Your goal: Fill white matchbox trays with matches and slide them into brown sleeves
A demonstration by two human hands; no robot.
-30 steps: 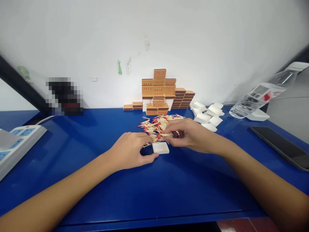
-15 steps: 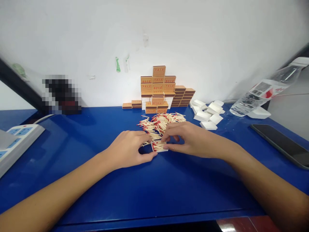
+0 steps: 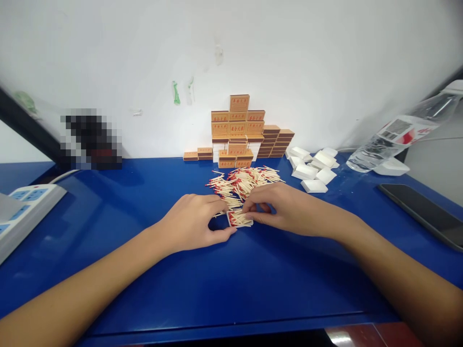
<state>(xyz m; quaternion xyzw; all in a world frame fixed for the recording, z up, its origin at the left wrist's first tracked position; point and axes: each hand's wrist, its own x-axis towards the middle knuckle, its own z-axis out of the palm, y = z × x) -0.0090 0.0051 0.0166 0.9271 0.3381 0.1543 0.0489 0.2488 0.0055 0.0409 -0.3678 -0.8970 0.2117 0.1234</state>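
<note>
A small white matchbox tray (image 3: 240, 224) full of red-tipped matches (image 3: 237, 218) lies on the blue table between my two hands. My left hand (image 3: 193, 220) curves round the tray's left end, thumb at the near corner and fingers at the far side. Over the tray's right half, my right hand (image 3: 277, 205) has its thumb and fingertips closed together on matches; the exact grip is partly hidden. Just behind the tray spreads a loose pile of matches (image 3: 246, 182), its right part covered by my right hand.
Orange matchboxes (image 3: 237, 129) are stacked against the wall. White empty trays (image 3: 314, 168) lie heaped to their right, near a leaning plastic bottle (image 3: 394, 135) and a phone (image 3: 423, 212). A power strip (image 3: 32, 212) sits on the left; a dark pixelated object (image 3: 92, 142) stands behind it.
My right thumb and fingertips have shifted slightly over the tray, and the matches inside lie a little differently. My left hand stays at the tray's left end. The view has tilted slightly.
</note>
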